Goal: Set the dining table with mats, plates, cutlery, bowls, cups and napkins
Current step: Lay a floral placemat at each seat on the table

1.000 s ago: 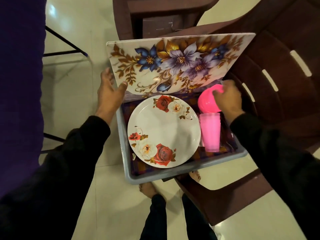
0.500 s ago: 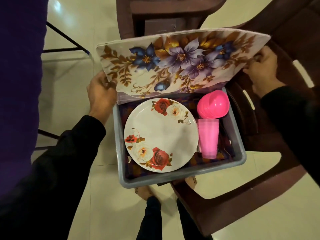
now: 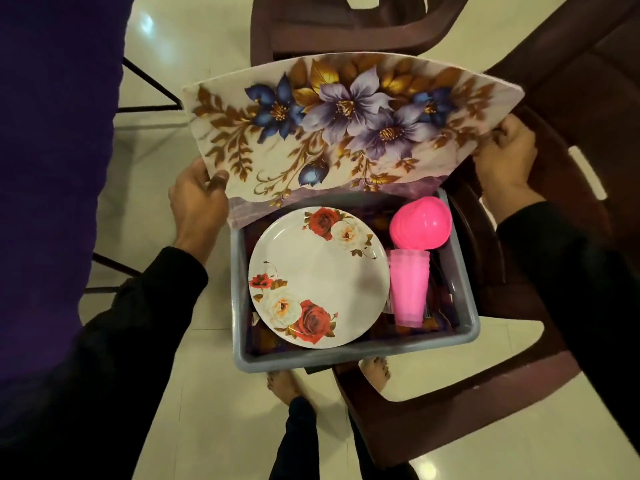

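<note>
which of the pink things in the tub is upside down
The pink bowls, the rounded stack at the far right corner of the grey tub, sit dome-up. The pink cups just nearer lie on their side instead.

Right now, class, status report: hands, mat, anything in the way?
Left hand and right hand gripping mat ends. Mat raised over tub. Nothing blocking.

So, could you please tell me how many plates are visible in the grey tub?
1: a rose-patterned plate lies in the grey tub, left of the pink cups. More may be stacked beneath it, hidden.
</note>
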